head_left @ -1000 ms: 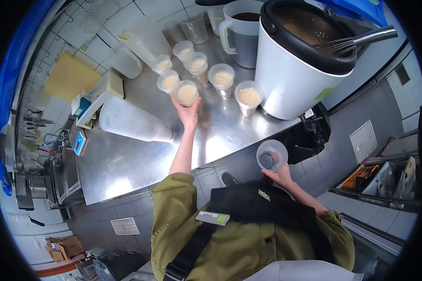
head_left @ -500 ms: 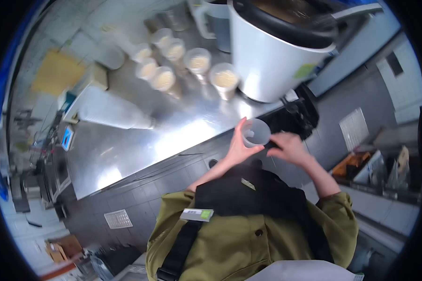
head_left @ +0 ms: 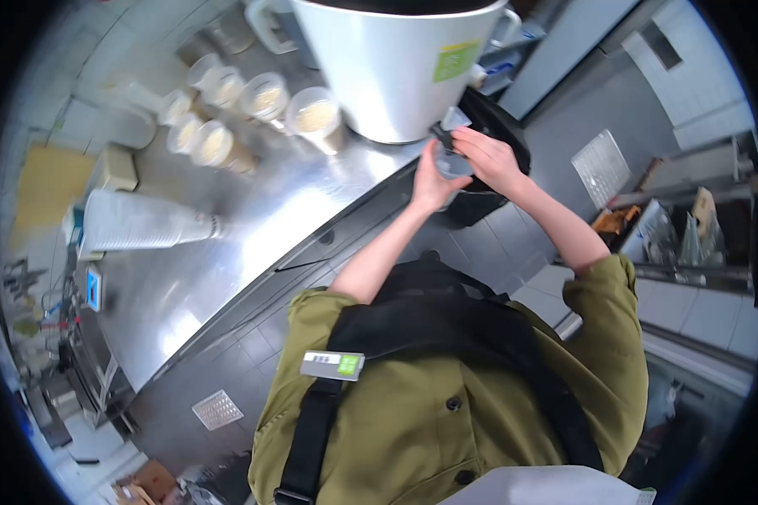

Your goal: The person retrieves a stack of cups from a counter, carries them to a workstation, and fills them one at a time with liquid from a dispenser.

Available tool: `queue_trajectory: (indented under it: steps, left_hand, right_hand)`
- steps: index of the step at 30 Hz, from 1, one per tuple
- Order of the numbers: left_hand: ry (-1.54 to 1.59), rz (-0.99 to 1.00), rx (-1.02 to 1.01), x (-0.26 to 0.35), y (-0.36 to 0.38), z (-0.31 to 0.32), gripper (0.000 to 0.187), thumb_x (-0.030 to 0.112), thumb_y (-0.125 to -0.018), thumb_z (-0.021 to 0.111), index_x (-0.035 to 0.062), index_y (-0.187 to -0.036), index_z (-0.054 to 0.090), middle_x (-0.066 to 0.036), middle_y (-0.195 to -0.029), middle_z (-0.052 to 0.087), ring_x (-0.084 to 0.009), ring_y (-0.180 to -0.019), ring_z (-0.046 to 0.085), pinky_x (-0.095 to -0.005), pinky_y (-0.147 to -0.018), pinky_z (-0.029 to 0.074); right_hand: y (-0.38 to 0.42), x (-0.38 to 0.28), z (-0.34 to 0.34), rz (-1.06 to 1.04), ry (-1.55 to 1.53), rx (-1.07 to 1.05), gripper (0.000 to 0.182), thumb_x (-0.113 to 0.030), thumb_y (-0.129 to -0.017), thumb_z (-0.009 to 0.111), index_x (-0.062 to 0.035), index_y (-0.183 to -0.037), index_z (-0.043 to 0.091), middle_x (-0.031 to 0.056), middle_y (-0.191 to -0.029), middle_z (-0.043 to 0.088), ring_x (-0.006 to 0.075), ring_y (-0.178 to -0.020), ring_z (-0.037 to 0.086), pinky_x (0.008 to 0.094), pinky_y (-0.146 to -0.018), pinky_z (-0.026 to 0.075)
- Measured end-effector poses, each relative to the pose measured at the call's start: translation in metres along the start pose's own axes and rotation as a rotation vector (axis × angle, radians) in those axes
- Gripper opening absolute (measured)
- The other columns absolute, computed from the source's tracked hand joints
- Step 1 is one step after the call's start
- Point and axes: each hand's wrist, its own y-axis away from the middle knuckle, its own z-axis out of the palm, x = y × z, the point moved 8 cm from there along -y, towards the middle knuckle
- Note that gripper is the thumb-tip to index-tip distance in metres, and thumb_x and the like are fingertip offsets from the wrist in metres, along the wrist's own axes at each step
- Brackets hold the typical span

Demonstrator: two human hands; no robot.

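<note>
My left hand (head_left: 432, 185) is wrapped round a clear plastic cup (head_left: 455, 166), whose mouth faces up below the black tap (head_left: 443, 137) of a large white dispenser bucket (head_left: 387, 71). At that tap my right hand (head_left: 490, 160) has its fingers closed together, just above the cup's far side. The fingers partly hide the tap and the cup's rim. Several clear cups with pale contents, one of them a front cup (head_left: 316, 116), stand on the steel counter (head_left: 253, 219) left of the bucket.
A stack of nested cups (head_left: 147, 220) lies on its side on the counter. A small device with a blue screen (head_left: 93, 288) stands at the counter's left end. Beneath the tap hangs a black bag (head_left: 514, 139). Shelving with bags (head_left: 682, 236) is at the right.
Both hands have moved forward to the bucket's tap, bringing the cup under it. My right hand has gone from beside the cup to the tap. The view has shifted and turned.
</note>
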Motion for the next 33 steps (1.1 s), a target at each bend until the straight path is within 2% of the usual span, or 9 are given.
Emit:
queue_trajectory:
  steps: [1, 2, 3, 5, 6, 10, 14, 17, 33]
  left_hand:
    - [-0.016, 0.054, 0.040, -0.003, -0.002, 0.000, 0.103, 0.022, -0.053, 0.087, -0.0010, -0.133, 0.026, -0.022, -0.124, 0.047, -0.0326, -0.116, 0.048, -0.0384, -0.096, 0.040]
    - [-0.012, 0.081, 0.058, -0.004, -0.003, 0.001, 0.103, 0.022, -0.054, 0.086, -0.0008, -0.134, 0.026, -0.023, -0.125, 0.046, -0.0337, -0.116, 0.048, -0.0387, -0.096, 0.040]
    - [-0.007, 0.105, 0.066, -0.004, -0.002, 0.002, 0.103, 0.023, -0.054, 0.086, -0.0006, -0.134, 0.025, -0.023, -0.125, 0.046, -0.0348, -0.117, 0.047, -0.0389, -0.097, 0.040]
    - [0.009, 0.020, 0.027, -0.004, -0.001, 0.001, 0.103, 0.026, -0.056, 0.085, -0.0003, -0.135, 0.024, -0.025, -0.129, 0.042, -0.0371, -0.118, 0.045, -0.0401, -0.098, 0.039]
    - [0.009, 0.015, 0.031, -0.001, -0.003, -0.001, 0.102, 0.025, -0.056, 0.084, -0.0001, -0.135, 0.024, -0.025, -0.128, 0.042, -0.0369, -0.119, 0.044, -0.0402, -0.098, 0.038]
    - [-0.007, 0.014, 0.052, -0.003, -0.003, 0.001, 0.100, 0.023, -0.055, 0.084, 0.0003, -0.134, 0.026, -0.024, -0.128, 0.042, -0.0365, -0.119, 0.044, -0.0403, -0.098, 0.038]
    - [-0.006, 0.089, 0.112, -0.002, -0.002, -0.002, 0.097, 0.021, -0.055, 0.084, 0.0000, -0.133, 0.030, -0.023, -0.126, 0.044, -0.0358, -0.118, 0.045, -0.0404, -0.098, 0.039]
    - [-0.014, 0.023, 0.070, 0.000, 0.000, -0.002, 0.095, 0.020, -0.056, 0.084, 0.0000, -0.132, 0.030, -0.023, -0.126, 0.045, -0.0352, -0.118, 0.046, -0.0404, -0.098, 0.039]
    - [-0.049, 0.010, 0.049, -0.002, -0.002, -0.002, 0.096, 0.023, -0.058, 0.083, -0.0005, -0.134, 0.029, -0.021, -0.129, 0.044, -0.0337, -0.120, 0.044, -0.0393, -0.099, 0.039]
  right_hand:
    - [0.006, -0.003, 0.001, -0.028, 0.031, 0.056, 0.021, 0.001, -0.064, 0.061, -0.0006, -0.085, 0.063, 0.0142, -0.101, 0.065, 0.0274, -0.098, 0.063, 0.0346, -0.077, 0.055]
    - [0.006, -0.005, 0.002, -0.012, 0.016, 0.091, 0.022, 0.004, -0.064, 0.061, 0.0015, -0.086, 0.063, 0.0146, -0.100, 0.065, 0.0287, -0.098, 0.063, 0.0348, -0.077, 0.055]
    - [0.009, -0.007, 0.002, 0.017, 0.011, 0.135, 0.024, 0.007, -0.064, 0.059, 0.0033, -0.087, 0.063, 0.0150, -0.101, 0.065, 0.0294, -0.100, 0.063, 0.0348, -0.078, 0.054]
    - [0.013, -0.013, 0.002, 0.065, 0.037, 0.157, 0.029, 0.009, -0.064, 0.057, 0.0037, -0.092, 0.064, 0.0161, -0.104, 0.064, 0.0306, -0.102, 0.061, 0.0351, -0.081, 0.053]
    - [0.018, -0.013, 0.006, 0.083, 0.010, 0.138, 0.034, 0.010, -0.065, 0.056, 0.0049, -0.098, 0.062, 0.0179, -0.111, 0.061, 0.0327, -0.108, 0.058, 0.0364, -0.086, 0.051]
    - [0.022, -0.019, 0.007, 0.133, -0.035, 0.105, 0.038, 0.013, -0.066, 0.054, 0.0058, -0.103, 0.060, 0.0196, -0.117, 0.057, 0.0355, -0.114, 0.053, 0.0386, -0.092, 0.047]
    - [0.023, -0.017, 0.007, 0.146, -0.065, 0.054, 0.041, 0.012, -0.066, 0.053, 0.0058, -0.106, 0.059, 0.0201, -0.119, 0.056, 0.0364, -0.114, 0.052, 0.0392, -0.092, 0.046]
    - [0.025, -0.016, 0.006, 0.159, -0.087, 0.066, 0.041, 0.013, -0.067, 0.052, 0.0055, -0.107, 0.059, 0.0207, -0.119, 0.055, 0.0370, -0.114, 0.052, 0.0398, -0.093, 0.046]
    - [0.022, -0.019, 0.004, 0.162, -0.088, 0.074, 0.039, 0.013, -0.069, 0.051, 0.0055, -0.107, 0.059, 0.0206, -0.118, 0.057, 0.0369, -0.114, 0.052, 0.0406, -0.093, 0.046]
